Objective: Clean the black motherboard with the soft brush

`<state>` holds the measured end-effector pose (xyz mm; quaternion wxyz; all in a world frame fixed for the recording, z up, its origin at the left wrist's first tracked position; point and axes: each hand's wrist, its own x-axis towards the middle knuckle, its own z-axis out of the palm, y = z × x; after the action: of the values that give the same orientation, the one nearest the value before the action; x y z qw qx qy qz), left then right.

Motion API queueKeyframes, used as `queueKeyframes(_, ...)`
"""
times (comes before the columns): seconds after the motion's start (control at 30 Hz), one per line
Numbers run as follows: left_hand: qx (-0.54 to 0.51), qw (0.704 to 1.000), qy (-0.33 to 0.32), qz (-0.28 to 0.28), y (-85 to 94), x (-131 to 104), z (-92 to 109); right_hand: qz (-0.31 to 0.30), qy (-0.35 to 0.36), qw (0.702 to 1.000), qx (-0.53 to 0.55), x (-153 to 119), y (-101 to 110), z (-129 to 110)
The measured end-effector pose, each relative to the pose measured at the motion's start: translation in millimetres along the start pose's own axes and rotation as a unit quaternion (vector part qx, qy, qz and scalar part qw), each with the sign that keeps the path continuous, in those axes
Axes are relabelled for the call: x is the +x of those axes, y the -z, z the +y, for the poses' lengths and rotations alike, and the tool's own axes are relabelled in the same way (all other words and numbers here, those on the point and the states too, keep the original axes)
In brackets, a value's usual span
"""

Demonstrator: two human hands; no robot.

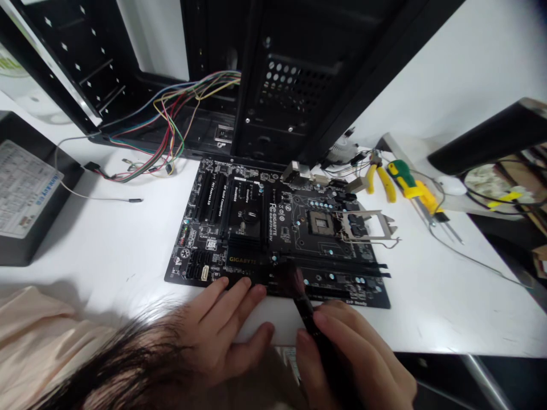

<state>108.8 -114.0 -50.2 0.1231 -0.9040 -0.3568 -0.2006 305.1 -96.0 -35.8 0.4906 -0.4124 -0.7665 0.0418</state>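
Observation:
A black motherboard (252, 228) lies flat on the white table, its CPU socket (321, 222) uncovered and the metal retention frame (370, 225) swung up to the right. My right hand (354, 347) is closed around the dark handle of a brush (304, 307). The brush's soft bristles touch or hover just over the board near its front edge; I cannot tell which. My left hand (226, 324) rests with fingers spread, its fingertips on the board's front edge by the SATA ports. Strands of dark hair cover part of the left wrist.
An open black computer case (273, 74) stands behind the board, with coloured cables (171, 114) hanging out. A power supply (29, 193) sits at the left. Yellow-handled pliers (380, 179) and a green-and-yellow screwdriver (404, 176) lie at the right. The table's front edge (448, 350) is close.

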Motion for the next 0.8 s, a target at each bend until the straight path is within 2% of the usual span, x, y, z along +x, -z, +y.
queueKeyframes(0.07,0.006,1.0,-0.006,0.008,0.0,0.2,-1.1,0.03,0.001,1.0,-0.01,2.3,-4.4,-1.1)
queueKeyframes(0.17,0.011,1.0,-0.01,0.009,-0.2,1.3,-1.9,0.033,0.002,0.999,-0.012,4.2,-8.6,-1.5)
queueKeyframes(0.43,0.016,1.0,-0.002,0.016,0.9,4.4,-2.6,-0.08,0.031,0.996,-0.025,8.8,-4.8,-1.4)
queueKeyframes(0.53,0.012,1.0,-0.009,0.007,0.0,4.1,-2.6,-0.092,0.031,0.995,-0.007,10.0,-2.4,-1.4)
queueKeyframes(0.6,0.005,1.0,-0.003,0.019,-1.6,3.4,-1.8,-0.1,0.034,0.994,0.011,10.0,-1.7,-1.3)
queueKeyframes(0.63,0.001,0.999,0.007,0.048,-2.5,3.0,-1.2,-0.104,0.038,0.994,0.019,9.8,-1.5,-1.3)
queueKeyframes(0.7,-0.001,1.0,0.0,0.01,-4.1,2.0,-0.1,-0.115,0.042,0.992,0.029,8.9,-1.1,-1.5)
queueKeyframes(0.77,-0.003,0.999,0.01,0.04,-4.6,1.5,0.2,-0.121,0.04,0.991,0.031,7.6,0.0,-1.9)
queueKeyframes(0.8,-0.003,0.999,0.009,0.03,-4.3,1.5,0.1,-0.123,0.038,0.991,0.03,6.9,1.0,-2.1)
